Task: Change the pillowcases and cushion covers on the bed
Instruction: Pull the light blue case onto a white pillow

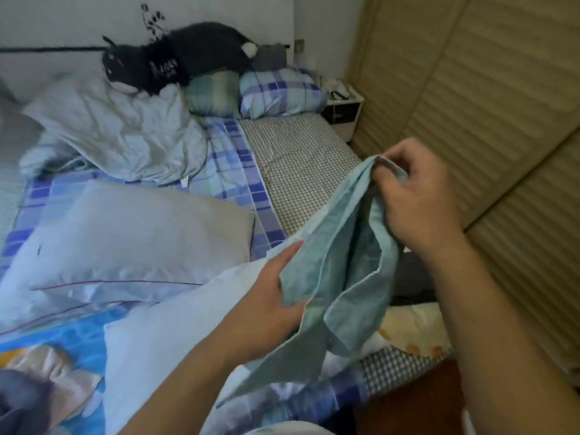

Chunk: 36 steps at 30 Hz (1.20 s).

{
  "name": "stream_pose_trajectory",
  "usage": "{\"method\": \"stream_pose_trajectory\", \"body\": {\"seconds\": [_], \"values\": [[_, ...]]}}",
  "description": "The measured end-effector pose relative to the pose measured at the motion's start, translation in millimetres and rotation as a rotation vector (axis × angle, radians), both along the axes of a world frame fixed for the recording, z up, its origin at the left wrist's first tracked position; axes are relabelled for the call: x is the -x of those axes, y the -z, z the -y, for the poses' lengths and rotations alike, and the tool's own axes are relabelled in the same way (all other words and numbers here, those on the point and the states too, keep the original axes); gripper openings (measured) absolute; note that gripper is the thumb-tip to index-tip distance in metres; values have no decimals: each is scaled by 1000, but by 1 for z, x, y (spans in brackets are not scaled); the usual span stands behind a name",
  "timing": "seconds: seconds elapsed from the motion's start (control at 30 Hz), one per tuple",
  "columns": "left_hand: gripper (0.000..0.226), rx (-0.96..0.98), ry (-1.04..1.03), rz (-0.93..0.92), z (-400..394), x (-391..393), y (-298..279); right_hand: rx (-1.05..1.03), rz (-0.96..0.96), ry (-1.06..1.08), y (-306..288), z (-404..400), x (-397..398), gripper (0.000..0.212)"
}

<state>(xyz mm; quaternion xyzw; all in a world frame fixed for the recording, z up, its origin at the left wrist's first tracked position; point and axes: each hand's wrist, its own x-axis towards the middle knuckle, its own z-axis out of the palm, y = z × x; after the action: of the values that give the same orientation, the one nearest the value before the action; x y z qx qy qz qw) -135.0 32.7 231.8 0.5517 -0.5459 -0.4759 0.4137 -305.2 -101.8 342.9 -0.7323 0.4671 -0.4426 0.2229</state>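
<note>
A teal pillowcase (342, 255) hangs between both hands over the right side of the bed. My right hand (417, 199) pinches its upper edge, fingers curled round the cloth. Lower down, my left hand (273, 293) grips the case's left edge, thumb over the fabric. A bare pale pillow (141, 233) lies flat on the bed to the left. Further back rests a crumpled light-blue pillow (125, 133). At the headboard sit a green checked cushion (213, 92) and a blue plaid pillow (279, 92).
A black plush cat (175, 58) lies on top of the pillows at the headboard. The mattress's grey checked sheet (298, 161) shows at right. A white nightstand (343, 108) stands in the corner beside beige slatted wardrobe doors (470, 89). A blue printed duvet (62, 350) covers the near left.
</note>
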Motion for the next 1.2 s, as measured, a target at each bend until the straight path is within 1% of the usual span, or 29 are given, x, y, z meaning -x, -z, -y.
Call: {"method": "stream_pose_trajectory", "body": {"seconds": [0.03,0.1,0.13,0.2,0.23,0.3,0.37,0.47,0.5,0.53,0.6,0.63,0.67,0.77,0.83,0.87,0.93,1.0,1.07,1.1,1.13,1.17,1.2], "values": [[63,59,-53,81,-3,-7,-9,3,-36,-57,-8,-7,-15,11],[30,148,-272,285,-9,-38,-21,0,-115,-153,-25,-17,-38,10],[24,180,-379,380,-13,-61,-26,-11,-163,-194,-34,-19,-46,9],[14,198,-522,516,-18,-119,-46,-85,-269,-316,-52,-20,-56,6],[14,222,-569,607,-20,-147,-59,-157,-322,-410,-59,-21,-59,7],[24,266,-604,825,-21,-194,-94,-300,-403,-577,-65,-22,-69,18],[24,319,-618,1029,-17,-222,-132,-358,-457,-643,-70,-20,-82,26],[12,453,-637,1323,-8,-237,-188,-312,-470,-600,-86,2,-100,19],[11,502,-632,1397,-6,-237,-205,-249,-527,-563,-93,14,-104,12],[12,544,-623,1470,-5,-236,-219,-158,-627,-530,-101,26,-109,7],[19,613,-606,1633,-5,-236,-242,35,-810,-410,-114,52,-115,7],[21,633,-604,1698,-4,-235,-250,99,-821,-320,-122,64,-115,10],[21,639,-610,1745,-4,-235,-258,145,-778,-232,-130,75,-111,13],[18,677,-713,1761,-5,-232,-279,301,-522,20,-153,102,-90,28],[19,677,-753,1743,-4,-225,-285,423,-422,124,-159,111,-75,33],[19,658,-752,1746,-2,-221,-284,427,-374,116,-160,113,-70,31],[20,553,-778,1704,4,-214,-276,332,-282,-23,-159,115,-65,29],[20,373,-892,1553,11,-212,-264,179,-265,-213,-154,114,-60,25],[23,216,-990,1374,17,-212,-251,37,-338,-411,-144,112,-53,16],[26,146,-1017,1323,18,-212,-246,-46,-426,-494,-138,110,-48,17],[28,72,-1021,1298,18,-209,-239,-116,-559,-542,-130,112,-42,20],[28,-4,-988,1293,16,-204,-231,-142,-707,-524,-120,119,-37,20],[25,-80,-905,1303,14,-199,-221,-125,-846,-452,-109,130,-32,20]]}}
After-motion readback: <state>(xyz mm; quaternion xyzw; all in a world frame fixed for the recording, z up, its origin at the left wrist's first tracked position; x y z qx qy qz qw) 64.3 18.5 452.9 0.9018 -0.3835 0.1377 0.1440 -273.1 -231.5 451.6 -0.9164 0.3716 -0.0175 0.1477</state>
